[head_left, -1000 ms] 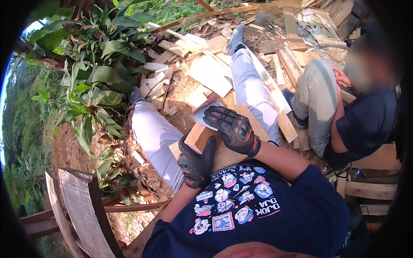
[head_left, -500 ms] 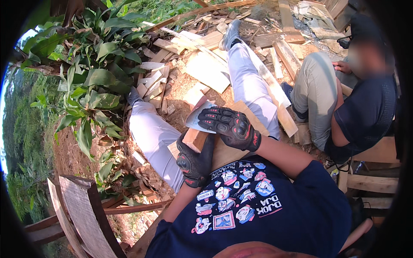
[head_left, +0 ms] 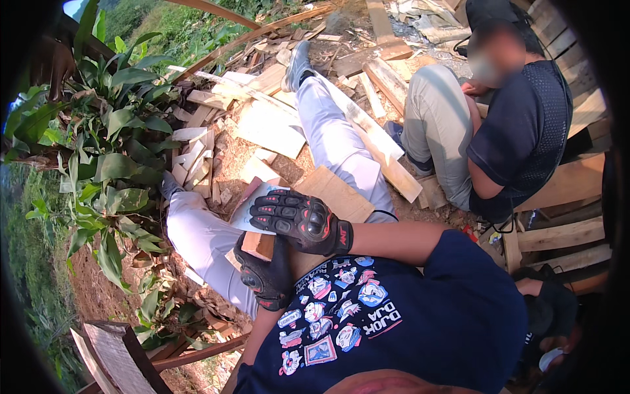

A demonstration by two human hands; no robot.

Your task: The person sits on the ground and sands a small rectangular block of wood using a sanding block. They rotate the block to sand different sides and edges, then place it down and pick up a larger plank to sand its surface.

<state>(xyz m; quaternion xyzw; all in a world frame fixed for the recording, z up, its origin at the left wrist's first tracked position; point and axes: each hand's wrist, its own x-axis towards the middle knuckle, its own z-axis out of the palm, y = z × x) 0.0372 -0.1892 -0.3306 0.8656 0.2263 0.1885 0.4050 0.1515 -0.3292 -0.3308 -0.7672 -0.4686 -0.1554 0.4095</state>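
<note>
Both my hands wear black gloves with red marks, held close together over my lap. My left hand [head_left: 266, 276] is wrapped round a small reddish-brown wooden block [head_left: 258, 245] from below, its near end showing. On top, my right hand [head_left: 295, 220] presses a sheet of sandpaper [head_left: 251, 210], pale on its back with a brownish edge curling up at the far side. Its fingers lie close together, pointing left. The sheet and glove hide most of the block's upper face. Beneath my hands, a flat wooden board [head_left: 336, 192] rests across my thighs.
A seated person [head_left: 518, 125] in dark top is at right, knees bent, beside stacked timber [head_left: 564, 233]. Another person [head_left: 551, 308] shows partly at lower right. Offcuts [head_left: 269, 128] and shavings cover the ground. Leafy plants [head_left: 115, 157] stand left; an upright plank [head_left: 118, 358] is near lower left.
The whole view has swung, so everything sits further left in the picture. Less of the block shows beneath the sandpaper and my right glove. Both hands keep their hold.
</note>
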